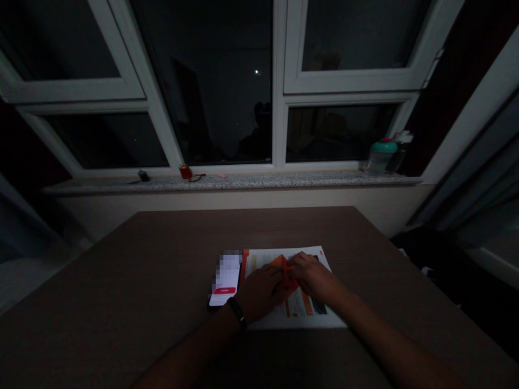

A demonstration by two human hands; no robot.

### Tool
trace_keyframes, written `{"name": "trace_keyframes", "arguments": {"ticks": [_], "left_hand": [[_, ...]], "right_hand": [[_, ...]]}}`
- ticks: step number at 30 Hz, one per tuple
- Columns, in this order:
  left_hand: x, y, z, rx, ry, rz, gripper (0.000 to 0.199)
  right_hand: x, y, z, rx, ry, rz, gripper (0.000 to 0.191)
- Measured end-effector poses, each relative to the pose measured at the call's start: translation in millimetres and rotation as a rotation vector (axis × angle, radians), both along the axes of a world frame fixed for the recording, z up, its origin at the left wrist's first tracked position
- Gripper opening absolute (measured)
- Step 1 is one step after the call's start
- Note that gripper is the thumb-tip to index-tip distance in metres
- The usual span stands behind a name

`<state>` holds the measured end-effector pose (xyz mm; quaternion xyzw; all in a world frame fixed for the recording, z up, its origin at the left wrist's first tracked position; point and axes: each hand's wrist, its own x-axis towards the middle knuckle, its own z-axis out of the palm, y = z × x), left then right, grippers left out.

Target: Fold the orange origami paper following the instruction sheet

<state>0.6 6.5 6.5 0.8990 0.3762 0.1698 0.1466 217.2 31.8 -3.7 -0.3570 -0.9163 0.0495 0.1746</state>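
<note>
Orange paper: left hand, right hand touching, both half-curled.

My left forearm slants forward and to the right, my right forearm forward and to the left, so the two converge in front of me. My left hand shows its back, fingers bent and pointing inward. My right hand arches knuckles up, its fingers curled toward the left ones, near them; dimness hides my fingertips' exact grip.
</note>
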Motion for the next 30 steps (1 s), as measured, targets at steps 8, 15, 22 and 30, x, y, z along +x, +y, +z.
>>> {"name": "trace_keyframes", "arguments": {"ticks": [8, 15, 22, 30], "left_hand": [[-1, 0, -1.2, 0.014, -0.017, -0.008, 0.019], [1, -1, 1.8, 0.020, 0.025, -0.007, 0.013], [-1, 0, -3.0, 0.060, 0.004, -0.041, 0.023], [-4, 2, -7.8, 0.088, -0.012, -0.094, 0.026]], "right_hand": [[6, 1, -4.8, -0.031, 0.109, 0.110, 0.023], [11, -3, -6.0, -0.078, 0.261, 0.224, 0.026], [28, 11, -12.2, -0.118, 0.424, -0.243, 0.030], [38, 16, -21.3, -0.208, 0.439, -0.326, 0.017]]}}
